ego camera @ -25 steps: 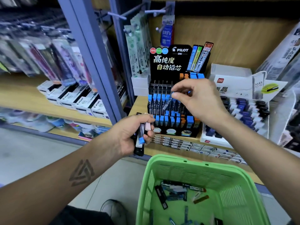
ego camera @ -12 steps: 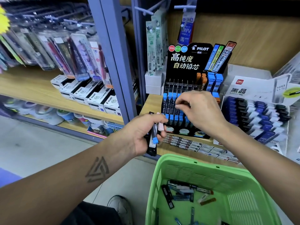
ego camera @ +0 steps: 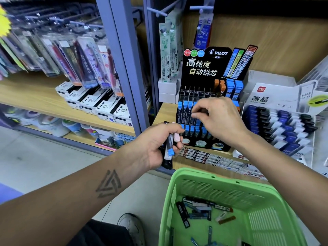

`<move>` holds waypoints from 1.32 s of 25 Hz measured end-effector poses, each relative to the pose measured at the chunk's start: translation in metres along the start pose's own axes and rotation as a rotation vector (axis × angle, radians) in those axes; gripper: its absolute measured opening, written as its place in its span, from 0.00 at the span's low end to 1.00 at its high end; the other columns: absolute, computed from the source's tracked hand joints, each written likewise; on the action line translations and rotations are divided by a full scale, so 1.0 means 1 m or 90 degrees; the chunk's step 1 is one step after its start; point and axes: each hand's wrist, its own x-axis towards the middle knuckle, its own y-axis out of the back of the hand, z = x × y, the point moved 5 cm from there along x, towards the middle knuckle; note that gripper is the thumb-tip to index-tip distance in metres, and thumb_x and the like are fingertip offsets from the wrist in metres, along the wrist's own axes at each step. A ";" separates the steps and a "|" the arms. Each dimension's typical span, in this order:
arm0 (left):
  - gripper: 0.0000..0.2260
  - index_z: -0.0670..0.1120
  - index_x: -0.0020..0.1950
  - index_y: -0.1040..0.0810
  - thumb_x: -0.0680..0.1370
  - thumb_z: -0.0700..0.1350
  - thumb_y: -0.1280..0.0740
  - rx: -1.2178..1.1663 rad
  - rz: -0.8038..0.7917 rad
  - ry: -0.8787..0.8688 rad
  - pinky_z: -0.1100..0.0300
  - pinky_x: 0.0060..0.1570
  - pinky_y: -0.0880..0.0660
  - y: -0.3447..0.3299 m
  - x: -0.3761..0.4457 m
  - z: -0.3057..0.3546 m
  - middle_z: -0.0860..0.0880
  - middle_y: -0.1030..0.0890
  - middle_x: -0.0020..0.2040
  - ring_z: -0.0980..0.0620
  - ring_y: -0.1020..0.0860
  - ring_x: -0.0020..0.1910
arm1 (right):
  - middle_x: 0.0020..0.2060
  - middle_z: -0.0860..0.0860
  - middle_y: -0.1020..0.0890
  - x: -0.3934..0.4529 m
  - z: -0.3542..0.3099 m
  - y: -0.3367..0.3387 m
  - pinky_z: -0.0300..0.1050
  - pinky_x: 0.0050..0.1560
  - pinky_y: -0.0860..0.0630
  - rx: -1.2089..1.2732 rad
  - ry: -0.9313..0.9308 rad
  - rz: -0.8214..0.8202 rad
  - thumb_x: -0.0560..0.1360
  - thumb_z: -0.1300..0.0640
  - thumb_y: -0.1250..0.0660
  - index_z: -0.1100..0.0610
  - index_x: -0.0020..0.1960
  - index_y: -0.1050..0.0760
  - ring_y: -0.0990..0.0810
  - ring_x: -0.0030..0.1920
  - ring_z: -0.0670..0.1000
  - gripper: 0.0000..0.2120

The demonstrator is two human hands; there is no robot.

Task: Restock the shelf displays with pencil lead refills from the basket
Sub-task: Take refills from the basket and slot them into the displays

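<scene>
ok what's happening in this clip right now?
A person is restocking the black Pilot display with lead refills. Their left hand grips a small bunch of refill cases; the right hand is at the display's middle rows, fingertips pinched, seemingly seating a case. More cases lie loose in the green basket below.

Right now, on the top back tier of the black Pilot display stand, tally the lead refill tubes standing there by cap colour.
orange-capped plastic refill tubes: 2
blue-capped plastic refill tubes: 2
Total: 4, side by side at the right end of the top tier of the black Pilot display stand; the slots to their left look empty.
</scene>
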 end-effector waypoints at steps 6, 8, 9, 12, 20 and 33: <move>0.05 0.44 0.50 0.25 0.76 0.36 0.33 0.009 -0.001 0.005 0.66 0.20 0.34 -0.003 0.001 -0.001 0.45 0.25 0.32 0.53 0.29 0.23 | 0.40 0.46 0.16 -0.003 0.003 -0.009 0.45 0.48 0.28 -0.045 -0.027 -0.061 0.77 0.54 0.28 0.51 0.47 0.16 0.21 0.43 0.49 0.02; 0.05 0.44 0.50 0.25 0.77 0.36 0.33 0.008 -0.002 0.006 0.66 0.20 0.34 -0.004 0.000 -0.001 0.45 0.25 0.32 0.53 0.29 0.23 | 0.44 0.47 0.16 -0.005 0.001 -0.016 0.49 0.56 0.29 -0.088 0.000 -0.101 0.78 0.55 0.30 0.51 0.49 0.17 0.22 0.49 0.51 0.04; 0.05 0.44 0.50 0.25 0.77 0.37 0.32 0.008 -0.003 0.006 0.66 0.20 0.34 -0.005 -0.001 -0.001 0.45 0.25 0.32 0.53 0.29 0.23 | 0.46 0.47 0.16 -0.006 0.000 -0.019 0.49 0.56 0.31 -0.116 0.021 -0.117 0.78 0.57 0.31 0.51 0.50 0.17 0.23 0.51 0.51 0.04; 0.06 0.44 0.50 0.26 0.76 0.40 0.30 0.006 0.001 0.008 0.66 0.20 0.33 -0.005 -0.001 0.000 0.44 0.24 0.33 0.52 0.29 0.24 | 0.46 0.44 0.18 -0.006 0.001 -0.024 0.46 0.50 0.34 -0.178 0.063 -0.145 0.76 0.63 0.33 0.53 0.52 0.16 0.29 0.50 0.50 0.10; 0.04 0.42 0.53 0.25 0.79 0.38 0.35 0.008 -0.002 -0.003 0.66 0.21 0.33 -0.018 0.000 -0.003 0.43 0.25 0.35 0.51 0.28 0.24 | 0.39 0.51 0.15 -0.013 -0.011 0.009 0.36 0.41 0.26 0.373 -0.165 -0.143 0.77 0.62 0.29 0.54 0.46 0.17 0.22 0.35 0.42 0.04; 0.05 0.43 0.41 0.29 0.76 0.37 0.36 0.000 0.161 -0.055 0.61 0.24 0.28 -0.015 0.010 0.004 0.44 0.28 0.33 0.48 0.28 0.24 | 0.32 0.57 0.16 -0.047 -0.030 0.015 0.41 0.34 0.28 0.414 -0.238 -0.382 0.71 0.70 0.32 0.59 0.50 0.23 0.21 0.29 0.53 0.10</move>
